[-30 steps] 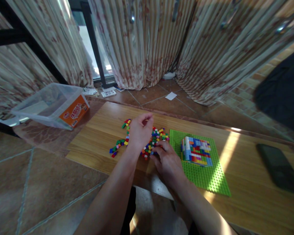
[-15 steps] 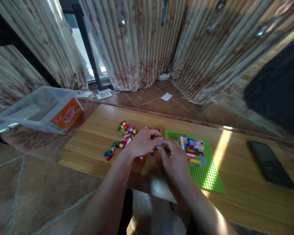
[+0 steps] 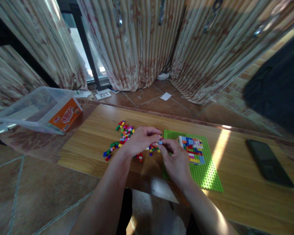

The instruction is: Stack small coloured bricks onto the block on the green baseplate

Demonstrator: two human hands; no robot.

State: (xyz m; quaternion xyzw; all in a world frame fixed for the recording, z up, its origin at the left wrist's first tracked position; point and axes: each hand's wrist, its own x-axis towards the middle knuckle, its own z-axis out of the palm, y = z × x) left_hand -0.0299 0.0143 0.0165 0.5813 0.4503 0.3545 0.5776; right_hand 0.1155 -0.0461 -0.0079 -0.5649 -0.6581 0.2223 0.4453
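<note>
Fingertips of my left hand [image 3: 143,140] and my right hand [image 3: 175,158] meet above the loose pile of small toy bricks [image 3: 124,133]. Between them is a light blue brick [image 3: 160,142], pinched from both sides. Part of the pile lies hidden under my left hand. Just right of my right hand is a green studded baseplate [image 3: 205,176]. On it stands a block built of many-coloured bricks [image 3: 192,150], its left part partly covered by my right hand.
A wooden table [image 3: 88,140] carries all this. A black phone [image 3: 269,163] lies at its right. On the left, a clear plastic bin [image 3: 36,120] with an orange label sits beyond the table's end. Curtains [image 3: 142,49] hang behind, and a dark shape [image 3: 279,78] stands at the upper right.
My left hand has come right from over the pile to meet my right hand, which has lifted off the bricks. The light blue brick now shows between their fingertips. The view has shifted slightly.
</note>
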